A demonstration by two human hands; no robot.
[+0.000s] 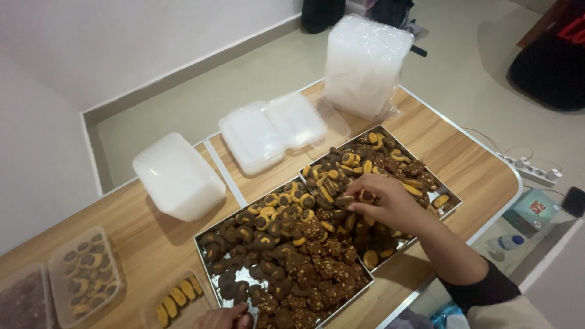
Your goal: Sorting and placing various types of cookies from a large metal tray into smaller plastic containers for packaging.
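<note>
My right hand point(381, 201) pinched a cookie point(366, 196) over the metal tray point(449, 194) on the bench point(152, 244); my left hand point(224, 317) rested at the tray's near edge, its grip I cannot tell.

head cam, looks down, near table point(463, 158)

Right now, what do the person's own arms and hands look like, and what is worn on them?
The right hand is bare, with no glove, ring or watch visible. The forearm is uncovered up to a dark sleeve near the elbow. Of the left hand, only a bare part shows at the bottom edge.
</note>
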